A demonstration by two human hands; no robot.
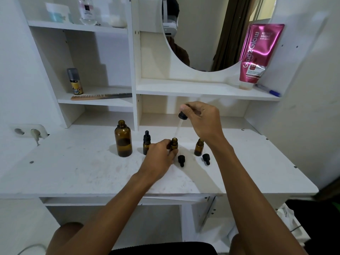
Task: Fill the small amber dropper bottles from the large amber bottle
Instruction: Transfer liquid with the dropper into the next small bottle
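Left hand (159,157): rests low on the white surface (73,172), its fingers (165,143) curled round the middle small amber dropper bottle (174,143), which stands upright and uncapped.

Right hand (202,122): raised above that bottle. Its fingers (186,107) pinch the black bulb of a dropper (182,115). The clear glass pipette slants down and left, its tip just above the held bottle's open mouth.

Large amber bottle (123,138): upright, uncapped, at the left end of the row, apart from both hands.

Capped small bottle (146,143): upright between the large bottle and the left hand, just beside the knuckles.

Right small bottle (199,147): upright, uncapped, under the right wrist.

Two black dropper caps lie on their sides on the surface: one (181,160) just in front of the held bottle, the other (206,158) just in front of the right small bottle.

Shelving behind: a pink tube (257,54) leaning beside a mirror (211,34), a pen (268,90), a spray can (75,81) and a comb (101,97).
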